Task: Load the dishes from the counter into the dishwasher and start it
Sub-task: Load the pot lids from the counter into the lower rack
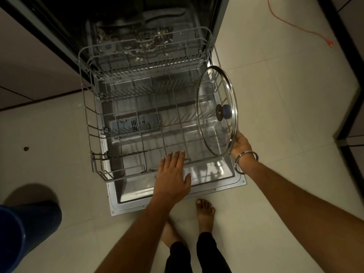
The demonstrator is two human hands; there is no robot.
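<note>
Right hand (240, 144) holds glass lid (216, 113) over seemingly empty rack (86, 107).

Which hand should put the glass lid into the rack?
The right hand. It already grips the glass lid by its rim, upright over the right side of the lower rack. The left hand is open at the rack's front edge, holding nothing.

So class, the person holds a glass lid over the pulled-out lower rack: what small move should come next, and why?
Probably lower the glass lid, gripped at its rim by the right hand, on edge between the tines of the empty lower rack, which the open left hand seems to steady.
</note>
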